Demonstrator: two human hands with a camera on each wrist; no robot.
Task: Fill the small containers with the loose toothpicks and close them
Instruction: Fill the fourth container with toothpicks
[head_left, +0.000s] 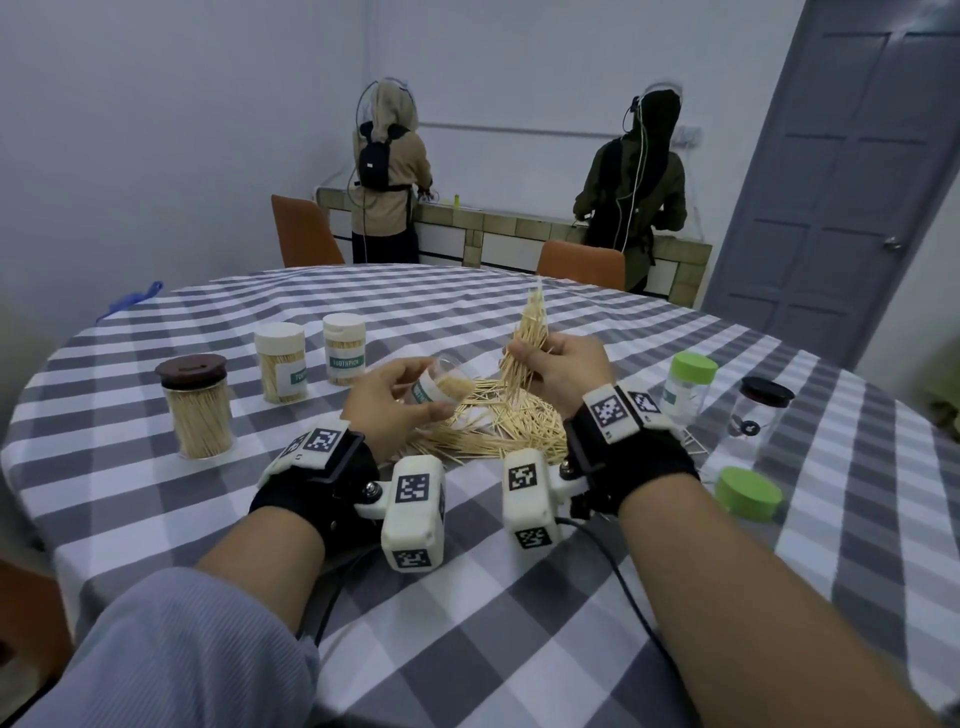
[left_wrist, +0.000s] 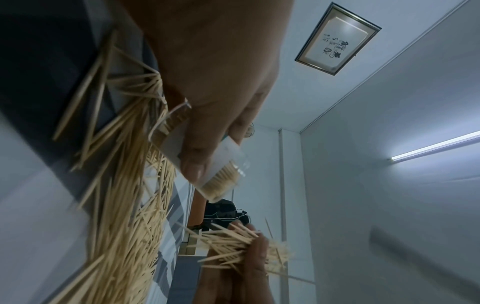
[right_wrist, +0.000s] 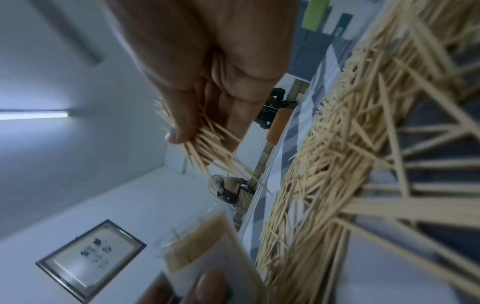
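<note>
My left hand (head_left: 400, 400) grips a clear open container (head_left: 441, 387) with a teal label, tilted on its side and partly filled with toothpicks; the left wrist view shows the container (left_wrist: 221, 164) under my thumb. My right hand (head_left: 556, 366) pinches a bundle of toothpicks (head_left: 527, 338) held upright, just right of the container's mouth; the same bundle (right_wrist: 207, 148) fans out from my fingers in the right wrist view. A pile of loose toothpicks (head_left: 498, 426) lies on the checked tablecloth (head_left: 467, 597) under both hands.
At the left stand a filled jar with a brown lid (head_left: 195, 405) and two filled white-lidded containers (head_left: 280, 361) (head_left: 344, 349). At the right are a green-lidded container (head_left: 688, 387), a black-lidded jar (head_left: 758, 415) and a loose green lid (head_left: 748, 491). Two people stand at a far counter.
</note>
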